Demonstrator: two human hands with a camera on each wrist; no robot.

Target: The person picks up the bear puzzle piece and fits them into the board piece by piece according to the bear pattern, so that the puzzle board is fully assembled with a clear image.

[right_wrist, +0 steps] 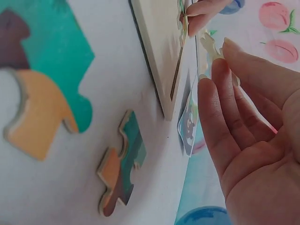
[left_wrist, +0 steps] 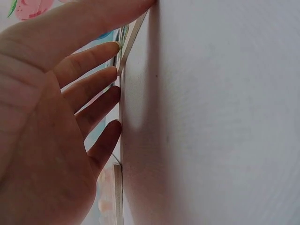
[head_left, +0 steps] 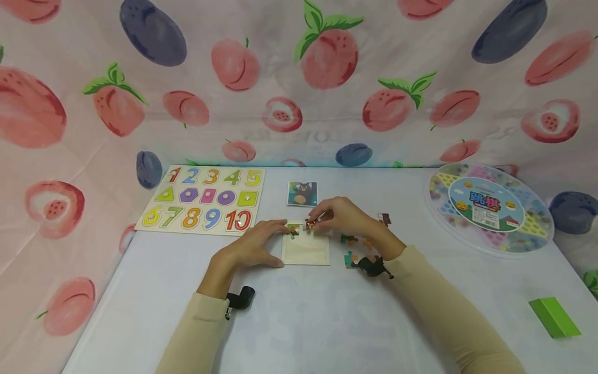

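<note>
A square wooden puzzle tray [head_left: 306,253] lies in the middle of the table, with a green and brown puzzle piece [head_left: 293,229] in its upper left corner. My left hand [head_left: 249,244] rests along the tray's left side, fingers extended, the index fingertip by that piece and the thumb near the lower left corner. Over the tray's top edge, my right hand [head_left: 343,215] pinches another puzzle piece [right_wrist: 213,47] between thumb and fingertips. Several loose pieces [head_left: 349,259] lie right of the tray, partly hidden by the right wrist's camera. In the right wrist view, two puzzle pieces [right_wrist: 123,164] appear close up.
Behind the tray lies a bear picture card [head_left: 302,194]. A number and shape board [head_left: 201,200] is at the back left. The round Chinese checkers case [head_left: 490,208] sits at the back right, and a green block [head_left: 554,317] near the right edge.
</note>
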